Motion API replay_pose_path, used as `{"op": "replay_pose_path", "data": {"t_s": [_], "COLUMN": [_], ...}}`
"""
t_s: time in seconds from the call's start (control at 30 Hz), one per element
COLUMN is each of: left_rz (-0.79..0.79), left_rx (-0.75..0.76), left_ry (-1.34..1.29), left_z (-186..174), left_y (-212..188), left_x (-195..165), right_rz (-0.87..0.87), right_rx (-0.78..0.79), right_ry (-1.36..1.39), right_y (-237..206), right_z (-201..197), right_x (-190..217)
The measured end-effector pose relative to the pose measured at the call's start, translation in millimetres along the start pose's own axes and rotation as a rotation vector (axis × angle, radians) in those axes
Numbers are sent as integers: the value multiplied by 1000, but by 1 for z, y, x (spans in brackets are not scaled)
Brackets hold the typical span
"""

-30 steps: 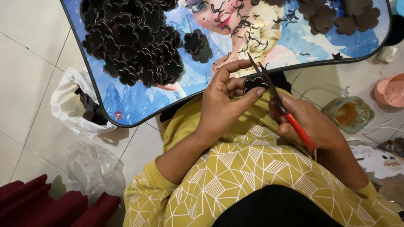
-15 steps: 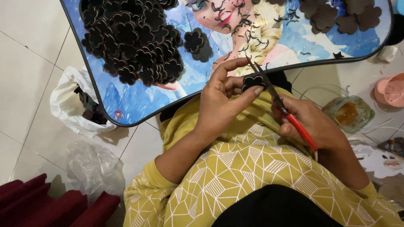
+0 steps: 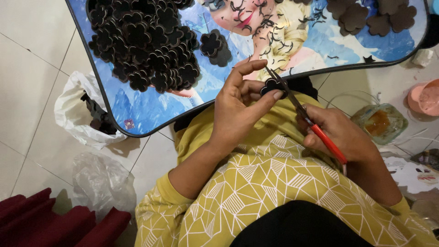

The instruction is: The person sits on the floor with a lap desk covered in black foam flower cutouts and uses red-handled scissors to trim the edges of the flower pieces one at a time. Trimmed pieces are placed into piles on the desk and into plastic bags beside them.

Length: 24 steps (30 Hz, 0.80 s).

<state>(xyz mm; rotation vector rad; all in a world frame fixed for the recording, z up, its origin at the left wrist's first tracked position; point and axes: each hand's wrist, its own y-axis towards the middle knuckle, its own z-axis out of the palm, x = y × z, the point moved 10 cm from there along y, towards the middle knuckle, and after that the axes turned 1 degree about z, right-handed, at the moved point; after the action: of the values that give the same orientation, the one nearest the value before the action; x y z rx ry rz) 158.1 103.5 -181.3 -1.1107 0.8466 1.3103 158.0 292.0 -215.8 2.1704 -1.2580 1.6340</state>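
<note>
a heap of dark flower-shaped cutouts [image 3: 144,43] is lying at about eleven o'clock on a low bench [image 3: 137,107] whose top is carrying a blue cartoon picture. two more cutouts [image 3: 216,47] are sitting just beside the heap, toward twelve. larger brown flower shapes [image 3: 370,16] are resting at one o'clock, with thin black trimmings [image 3: 274,27] scattering across the middle. a white plastic bag [image 3: 75,110] holding dark scraps is sitting at nine o'clock on the tiled floor [image 3: 27,68], a clear bag [image 3: 98,183] at eight, red cloth [image 3: 50,224] at seven. a pink bowl [image 3: 425,98] and a glass dish [image 3: 379,123] with amber contents are standing at three o'clock.
</note>
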Motion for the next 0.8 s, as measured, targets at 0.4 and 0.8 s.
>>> {"op": "replay_pose_path", "data": {"t_s": [0.4, 0.8], "left_rz": [2, 3], "left_rx": [0, -9], "left_ry": [-44, -88], "left_z": [0, -2], "left_y": [3, 7], "left_x": [5, 8], "right_rz": [-9, -61], "right_rx": [-9, -4], "right_ry": [-1, 18], "right_y": [-1, 4], "right_z": [-3, -4], "right_x": [-3, 15]}}
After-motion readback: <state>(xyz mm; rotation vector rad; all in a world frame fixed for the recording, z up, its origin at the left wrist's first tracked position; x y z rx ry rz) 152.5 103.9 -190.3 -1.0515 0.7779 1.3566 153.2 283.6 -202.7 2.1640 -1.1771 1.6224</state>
